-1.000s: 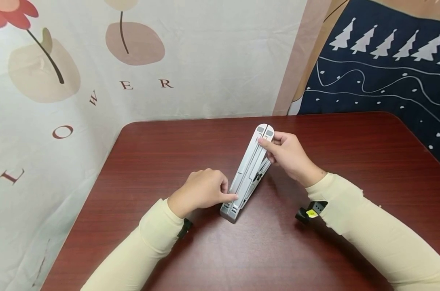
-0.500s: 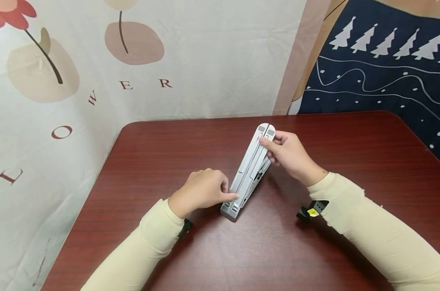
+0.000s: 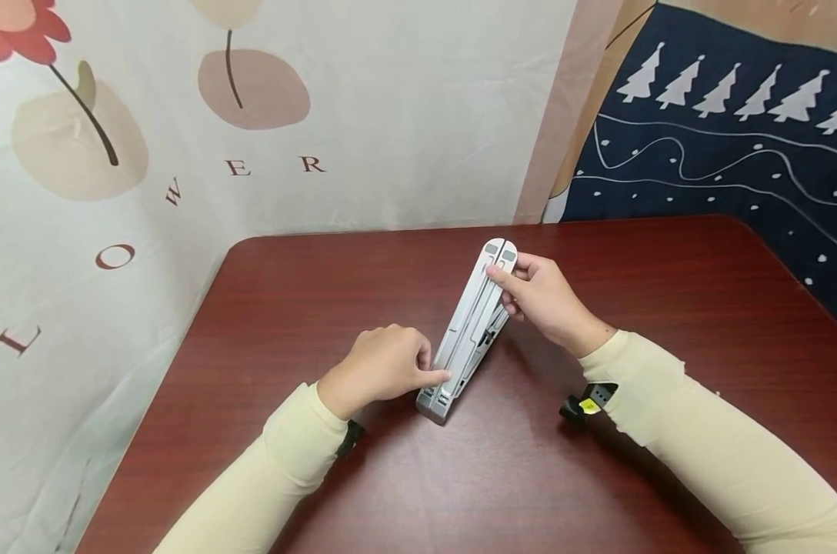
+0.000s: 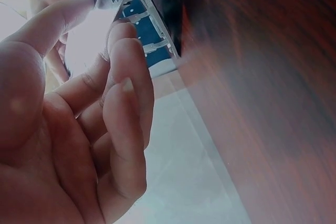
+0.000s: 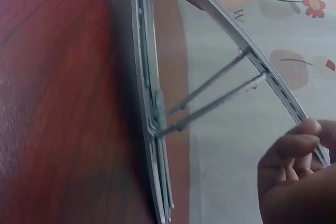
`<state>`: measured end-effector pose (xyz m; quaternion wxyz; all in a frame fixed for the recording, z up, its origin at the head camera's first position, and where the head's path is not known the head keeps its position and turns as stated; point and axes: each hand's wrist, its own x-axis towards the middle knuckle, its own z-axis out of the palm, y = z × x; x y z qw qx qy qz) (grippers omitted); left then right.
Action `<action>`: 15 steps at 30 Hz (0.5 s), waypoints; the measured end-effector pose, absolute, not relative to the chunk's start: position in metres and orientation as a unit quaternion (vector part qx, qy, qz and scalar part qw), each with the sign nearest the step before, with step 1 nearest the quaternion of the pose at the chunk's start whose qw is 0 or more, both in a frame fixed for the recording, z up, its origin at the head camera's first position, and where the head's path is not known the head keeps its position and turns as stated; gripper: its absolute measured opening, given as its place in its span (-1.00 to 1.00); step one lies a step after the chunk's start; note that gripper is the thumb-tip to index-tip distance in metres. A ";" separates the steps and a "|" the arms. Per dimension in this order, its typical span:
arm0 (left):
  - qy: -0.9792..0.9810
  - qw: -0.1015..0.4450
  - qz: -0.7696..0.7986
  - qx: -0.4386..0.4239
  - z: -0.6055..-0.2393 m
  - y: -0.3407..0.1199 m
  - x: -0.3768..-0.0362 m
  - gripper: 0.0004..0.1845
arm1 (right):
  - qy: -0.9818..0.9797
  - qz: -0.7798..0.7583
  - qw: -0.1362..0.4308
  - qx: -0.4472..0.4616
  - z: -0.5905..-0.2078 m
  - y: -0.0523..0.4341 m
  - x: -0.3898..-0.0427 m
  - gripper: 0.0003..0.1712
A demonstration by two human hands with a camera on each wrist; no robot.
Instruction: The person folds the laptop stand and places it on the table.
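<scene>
I see a folding gray stand (image 3: 470, 327) on the dark red counter (image 3: 363, 492), near its middle, and it lies on a diagonal line from near-left to far-right. Its lower bars rest on the wood and its upper bars are lifted at the far end. In the right wrist view the upper bars (image 5: 252, 56) stand away from the lower bars (image 5: 149, 129), and two thin struts (image 5: 210, 100) join them.

My left hand (image 3: 384, 369) is at the near end of the stand. The thumb and the first finger pinch the side of the bars there, and the other fingers are curled. My right hand (image 3: 546, 300) is at the far, raised end. Its fingers are curled around the top of the upper bars, with the thumb on the upper face.

Both arms wear cream sleeves (image 3: 702, 431). Behind the counter hangs a pale cloth with flowers and letters (image 3: 238, 165), and to the right a dark blue cloth with white trees (image 3: 730, 85).
</scene>
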<state>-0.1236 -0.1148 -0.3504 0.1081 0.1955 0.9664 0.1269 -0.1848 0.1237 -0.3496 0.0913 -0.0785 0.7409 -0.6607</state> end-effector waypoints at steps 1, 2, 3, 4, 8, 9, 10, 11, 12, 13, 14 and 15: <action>0.966 0.107 0.127 0.196 -0.351 -0.115 -0.123 -0.52 | 0.742 -0.658 0.098 -0.079 -0.349 0.125 -0.185 -0.74; 0.966 0.106 0.127 0.196 -0.351 -0.115 -0.123 -0.52 | 0.743 -0.656 0.104 -0.083 -0.349 0.128 -0.185 -0.73; 0.967 0.106 0.126 0.196 -0.352 -0.115 -0.123 -0.52 | 0.742 -0.655 0.111 -0.088 -0.348 0.131 -0.185 -0.72; 0.967 0.105 0.126 0.197 -0.352 -0.115 -0.123 -0.52 | 0.741 -0.655 0.118 -0.092 -0.348 0.134 -0.185 -0.70; 0.967 0.105 0.121 0.199 -0.351 -0.114 -0.123 -0.52 | 0.754 -0.637 0.128 -0.099 -0.349 0.152 -0.187 -0.70; 0.967 0.105 0.120 0.199 -0.351 -0.114 -0.123 -0.52 | 0.766 -0.623 0.125 -0.100 -0.350 0.156 -0.189 -0.73; 0.967 0.103 0.121 0.199 -0.350 -0.114 -0.123 -0.53 | 0.785 -0.599 0.119 -0.103 -0.351 0.161 -0.191 -0.75; 0.967 0.103 0.120 0.198 -0.350 -0.114 -0.123 -0.53 | 0.808 -0.569 0.111 -0.108 -0.353 0.164 -0.194 -0.76; 0.968 0.103 0.120 0.197 -0.350 -0.114 -0.122 -0.53 | 0.832 -0.534 0.103 -0.114 -0.355 0.167 -0.197 -0.77; 0.968 0.103 0.120 0.196 -0.350 -0.115 -0.122 -0.53 | 0.855 -0.494 0.094 -0.127 -0.357 0.169 -0.201 -0.77; 0.968 0.103 0.120 0.195 -0.350 -0.115 -0.122 -0.52 | 0.874 -0.456 0.089 -0.142 -0.360 0.170 -0.204 -0.76; 0.968 0.103 0.120 0.194 -0.350 -0.115 -0.122 -0.52 | 0.889 -0.420 0.085 -0.159 -0.363 0.171 -0.207 -0.75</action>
